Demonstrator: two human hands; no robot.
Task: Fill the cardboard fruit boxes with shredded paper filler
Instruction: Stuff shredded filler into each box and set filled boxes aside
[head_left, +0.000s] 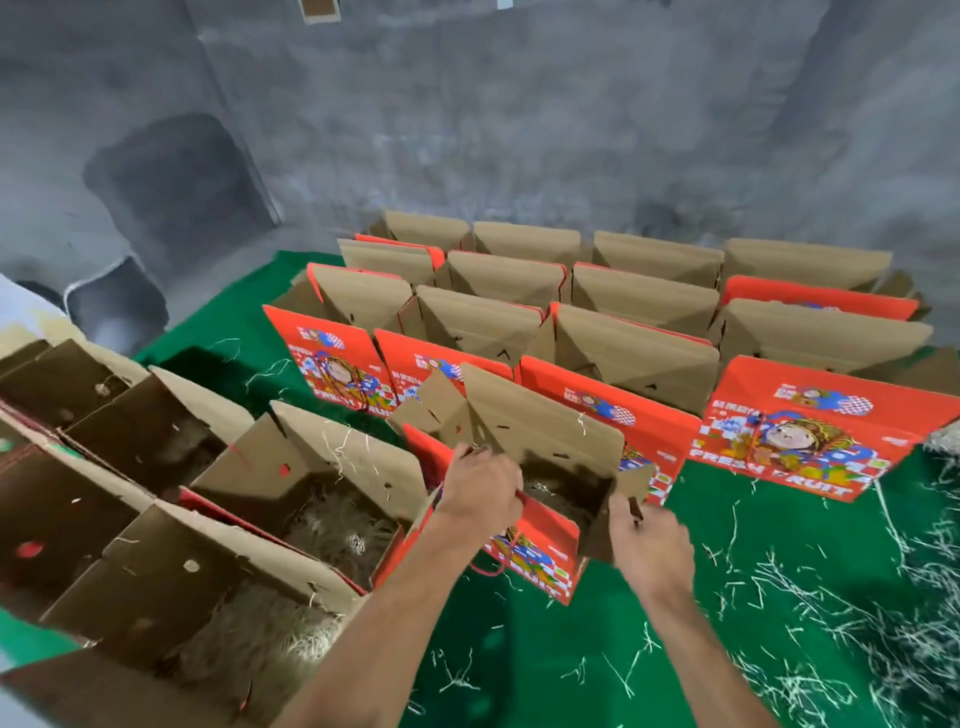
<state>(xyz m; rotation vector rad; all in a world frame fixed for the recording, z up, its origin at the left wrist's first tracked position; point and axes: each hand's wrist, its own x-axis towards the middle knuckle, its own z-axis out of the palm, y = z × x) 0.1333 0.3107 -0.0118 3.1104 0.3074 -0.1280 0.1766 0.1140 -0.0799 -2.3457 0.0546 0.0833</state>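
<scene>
A red printed cardboard fruit box (540, 556) with brown open flaps is held tilted above the green floor cloth, with a little shredded paper inside it. My left hand (480, 488) grips its near-left rim by the red cord handle. My right hand (649, 545) grips its right side flap. To the left, open boxes (332, 499) hold pale shredded paper filler (337, 530). Behind stand rows of open red boxes (613, 353).
A green cloth (779, 545) covers the floor, strewn with loose paper shreds (810, 613) on the right. A pile of filler shows at the far right edge (945, 441). A grey concrete wall (519, 130) rises behind the rows. Filled boxes crowd the left side.
</scene>
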